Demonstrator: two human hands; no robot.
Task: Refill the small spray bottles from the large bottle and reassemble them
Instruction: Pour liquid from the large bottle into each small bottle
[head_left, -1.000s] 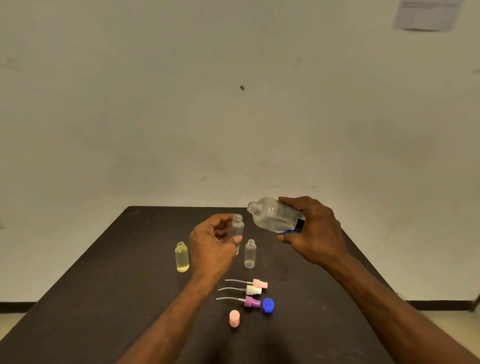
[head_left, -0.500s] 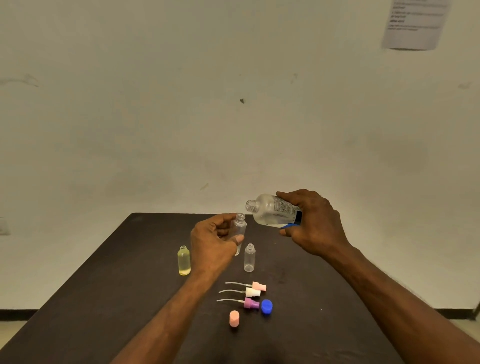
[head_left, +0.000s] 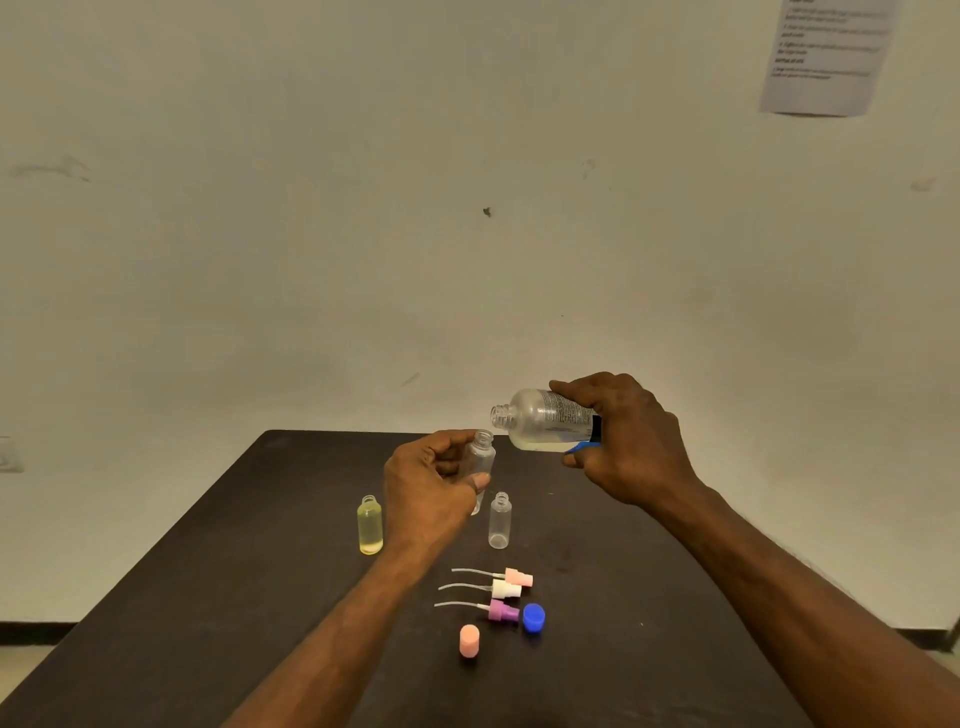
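My left hand (head_left: 431, 488) grips a small clear empty spray bottle (head_left: 480, 457), upright above the dark table (head_left: 208, 597). My right hand (head_left: 631, 441) holds the large clear bottle (head_left: 545, 421) tipped nearly level, its open mouth pointing left just above the small bottle's neck; a little yellowish liquid lies along its lower side. A small bottle full of yellow liquid (head_left: 370, 526) stands to the left. Another empty small bottle (head_left: 500, 521) stands just right of my left hand.
Three spray heads with dip tubes lie in a row: peach (head_left: 518, 577), white (head_left: 505, 590) and purple (head_left: 503, 611). A blue cap (head_left: 533, 618) and a peach cap (head_left: 469, 640) sit beside them. A printed sheet (head_left: 826, 54) hangs on the wall.
My right hand has brought the large bottle leftward and tipped it flatter, its mouth now closer over the small bottle. The view has tilted up slightly.
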